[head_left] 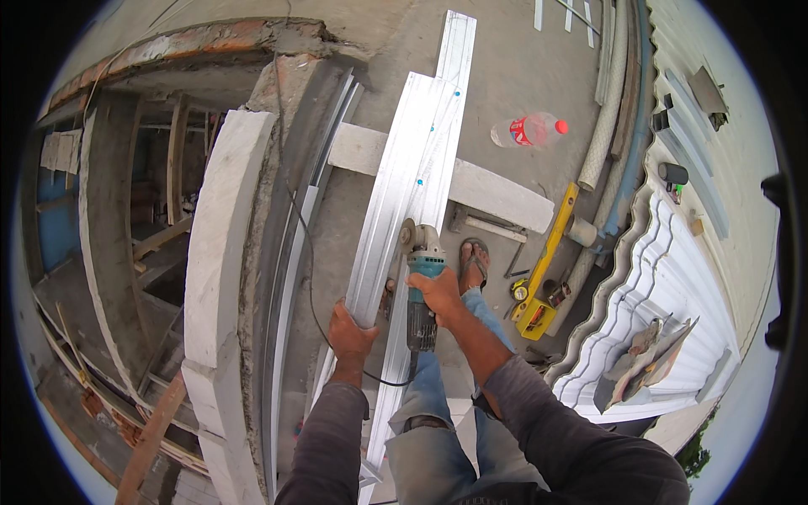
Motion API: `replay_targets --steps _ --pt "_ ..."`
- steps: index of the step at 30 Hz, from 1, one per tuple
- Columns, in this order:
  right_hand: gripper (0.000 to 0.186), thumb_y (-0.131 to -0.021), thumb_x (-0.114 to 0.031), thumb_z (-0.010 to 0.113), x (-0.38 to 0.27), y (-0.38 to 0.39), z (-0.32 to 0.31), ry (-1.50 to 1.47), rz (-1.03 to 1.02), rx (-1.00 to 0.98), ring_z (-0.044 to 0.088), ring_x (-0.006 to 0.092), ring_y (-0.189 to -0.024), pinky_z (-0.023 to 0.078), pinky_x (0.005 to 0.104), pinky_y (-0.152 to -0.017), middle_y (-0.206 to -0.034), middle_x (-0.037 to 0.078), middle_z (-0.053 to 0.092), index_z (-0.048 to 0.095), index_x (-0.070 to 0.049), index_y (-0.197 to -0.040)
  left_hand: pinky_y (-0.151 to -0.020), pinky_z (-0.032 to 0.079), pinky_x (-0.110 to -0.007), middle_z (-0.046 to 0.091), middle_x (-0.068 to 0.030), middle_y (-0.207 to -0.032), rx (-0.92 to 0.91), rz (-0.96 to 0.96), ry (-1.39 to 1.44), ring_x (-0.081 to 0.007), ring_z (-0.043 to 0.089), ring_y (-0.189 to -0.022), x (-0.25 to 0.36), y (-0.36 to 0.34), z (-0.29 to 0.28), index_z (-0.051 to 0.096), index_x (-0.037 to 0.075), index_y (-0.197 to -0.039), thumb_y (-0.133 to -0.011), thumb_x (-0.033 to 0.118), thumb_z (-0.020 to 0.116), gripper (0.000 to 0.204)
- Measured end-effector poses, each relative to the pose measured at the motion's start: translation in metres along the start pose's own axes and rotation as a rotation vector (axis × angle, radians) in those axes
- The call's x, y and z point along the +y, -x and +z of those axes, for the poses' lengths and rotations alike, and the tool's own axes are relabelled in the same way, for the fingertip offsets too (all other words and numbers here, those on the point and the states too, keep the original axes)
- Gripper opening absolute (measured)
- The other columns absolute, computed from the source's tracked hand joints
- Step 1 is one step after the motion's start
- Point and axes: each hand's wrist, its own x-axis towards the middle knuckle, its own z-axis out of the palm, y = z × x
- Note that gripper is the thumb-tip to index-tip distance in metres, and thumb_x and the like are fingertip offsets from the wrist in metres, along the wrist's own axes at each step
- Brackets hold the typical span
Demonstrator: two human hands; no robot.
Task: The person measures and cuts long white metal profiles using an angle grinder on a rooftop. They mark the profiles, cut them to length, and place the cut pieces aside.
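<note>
My right hand (439, 295) is closed around the body of a teal and black angle grinder (427, 266). The grinder's disc (408, 232) is at the edge of a silvery metal channel (385, 198), but whether it touches or spins I cannot tell. My left hand (352, 328) grips the near end of that channel. Another metal channel (457, 46) lies against it at a slight angle, and blue-headed screws (420, 182) show along their overlap. Both rest across a long white block (505, 199). From the grinder's rear, a dark cord (310, 252) loops past my left wrist.
My sandalled foot (474, 263) stands beside the grinder. To the right lie a yellow spirit level (555, 246), a tape measure (519, 290), long pipes (608, 109) and corrugated sheets (623, 328). A plastic bottle (526, 130) lies farther off. Leftward, a low white wall (223, 244) borders a drop.
</note>
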Motion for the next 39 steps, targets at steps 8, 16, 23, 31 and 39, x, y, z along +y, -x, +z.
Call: replay_targets --steps 8,16,23,31,39 --pt "0.029 -0.078 -0.010 0.083 0.0040 -0.0047 -0.0017 0.001 0.040 0.000 0.070 0.0200 -0.071 0.056 0.0371 -0.064 -0.089 0.009 0.073 0.071 0.001 -0.102 -0.106 0.050 -0.049 0.061 -0.0240 -0.131 0.013 0.042 0.040 -0.0443 0.060 -0.124 -0.0031 -0.0007 -0.0002 0.044 0.003 -0.143 -0.059 0.020 0.097 0.100" --pt "0.026 -0.079 -0.010 0.082 0.0070 -0.0032 0.0000 0.000 0.003 -0.019 0.070 0.0196 -0.071 0.056 0.0377 -0.062 -0.088 0.009 0.073 0.070 0.000 -0.100 -0.107 0.050 -0.049 0.060 -0.0244 -0.131 0.011 0.035 0.035 -0.0449 0.060 -0.124 -0.0037 -0.0007 0.0018 0.044 0.003 -0.142 -0.058 0.018 0.097 0.101" --pt "0.024 -0.079 -0.011 0.082 0.0100 -0.0054 0.0005 0.003 0.016 -0.023 0.070 0.0191 -0.071 0.056 0.0372 -0.063 -0.087 0.008 0.072 0.070 -0.001 -0.098 -0.106 0.050 -0.049 0.062 -0.0236 -0.129 0.024 0.044 0.032 -0.0450 0.061 -0.122 -0.0050 -0.0009 0.0024 0.045 0.003 -0.141 -0.057 0.018 0.098 0.101" --pt "0.023 -0.079 -0.010 0.081 0.0066 -0.0050 0.0066 -0.021 -0.008 -0.004 0.070 0.0196 -0.067 0.057 0.0371 -0.061 -0.086 0.008 0.072 0.070 0.000 -0.096 -0.107 0.051 -0.048 0.063 -0.0219 -0.130 0.017 0.028 0.014 -0.0422 0.062 -0.123 -0.0042 -0.0017 0.0014 0.045 0.004 -0.141 -0.057 0.020 0.097 0.100" --pt "0.025 -0.079 -0.009 0.081 0.0045 -0.0058 0.0050 -0.008 0.002 0.006 0.070 0.0202 -0.066 0.057 0.0372 -0.059 -0.086 0.009 0.071 0.069 0.001 -0.098 -0.108 0.051 -0.047 0.063 -0.0212 -0.130 -0.001 0.014 0.003 -0.0412 0.062 -0.124 -0.0027 -0.0017 -0.0002 0.045 0.004 -0.142 -0.057 0.020 0.097 0.101"
